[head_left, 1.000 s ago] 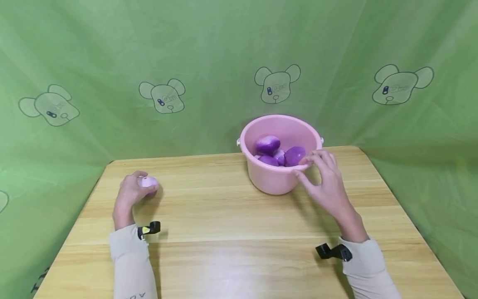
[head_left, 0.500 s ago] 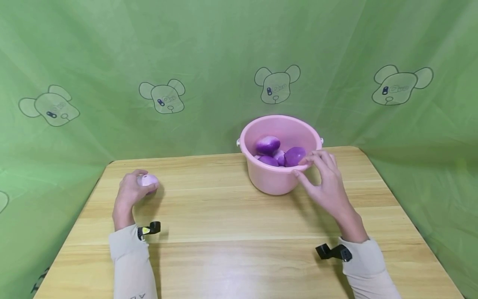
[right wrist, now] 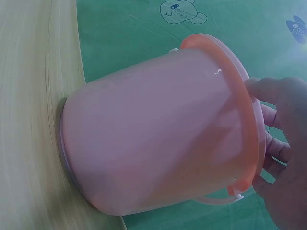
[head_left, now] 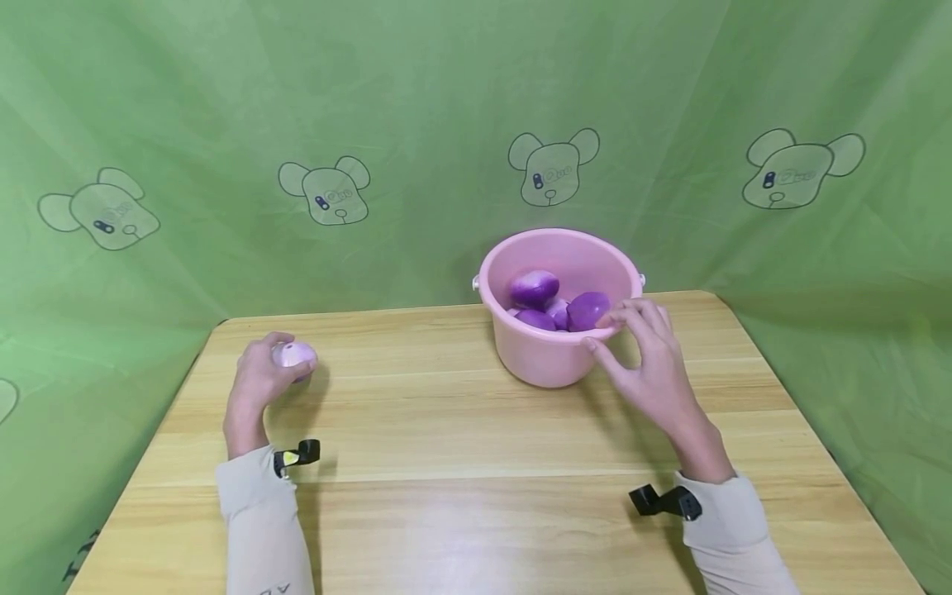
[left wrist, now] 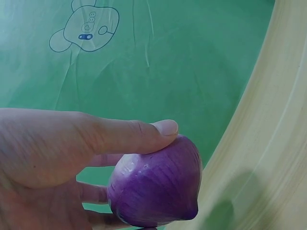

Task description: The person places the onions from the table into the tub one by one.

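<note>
My left hand (head_left: 256,376) holds a purple onion (head_left: 296,355) at the left of the table, thumb on one side and fingers on the other. In the left wrist view the onion (left wrist: 156,184) shows a pale end towards the palm and a pointed dark tip facing away. A pink bucket (head_left: 543,359) stands upright at the back, right of the middle. My right hand (head_left: 654,368) grips its near right rim, with the thumb outside and the fingers inside. Several purple onions (head_left: 534,289) lie in the bucket. The right wrist view shows the fingers partly hidden behind the rim (right wrist: 254,124).
The light wooden table (head_left: 446,430) reaches back to a green curtain (head_left: 416,99) printed with mouse heads. The bucket stands near the table's back edge. A white handle (right wrist: 218,200) hangs at the bucket's side.
My left hand has raised the onion slightly, and its shadow on the table has shifted. The right hand and the bucket have stayed where they were.
</note>
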A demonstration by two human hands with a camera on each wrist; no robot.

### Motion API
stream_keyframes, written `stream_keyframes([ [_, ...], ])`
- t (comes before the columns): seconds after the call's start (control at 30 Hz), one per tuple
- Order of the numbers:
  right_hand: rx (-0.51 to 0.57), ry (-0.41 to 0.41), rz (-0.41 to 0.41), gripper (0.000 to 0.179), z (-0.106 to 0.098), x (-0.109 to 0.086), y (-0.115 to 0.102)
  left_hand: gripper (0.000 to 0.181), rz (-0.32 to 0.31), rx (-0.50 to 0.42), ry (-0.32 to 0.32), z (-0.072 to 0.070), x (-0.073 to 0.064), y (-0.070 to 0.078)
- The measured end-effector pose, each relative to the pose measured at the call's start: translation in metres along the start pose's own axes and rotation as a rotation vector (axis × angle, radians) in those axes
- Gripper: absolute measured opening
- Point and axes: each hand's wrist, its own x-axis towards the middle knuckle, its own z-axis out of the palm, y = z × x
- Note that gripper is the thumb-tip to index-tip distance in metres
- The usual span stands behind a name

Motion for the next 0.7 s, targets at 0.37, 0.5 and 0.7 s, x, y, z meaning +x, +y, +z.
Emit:
stream_keyframes([
  [0.37, -0.002, 0.001, -0.002, 0.029, -0.0001, 0.0, 0.0, 0.068, 0.01, 0.006, 0.017, -0.0002, -0.0008, 0.0022],
  [0.5, -0.001, 0.002, -0.002, 0.029, 0.0002, -0.0002, 0.0002, 0.068, 0.009, 0.007, 0.02, -0.0007, -0.0013, 0.0026],
  [0.7, -0.002, 0.003, -0.004, 0.029, 0.0003, -0.0003, 0.0004, 0.067, 0.017, -0.006, 0.025, -0.0008, -0.0012, 0.0039],
])
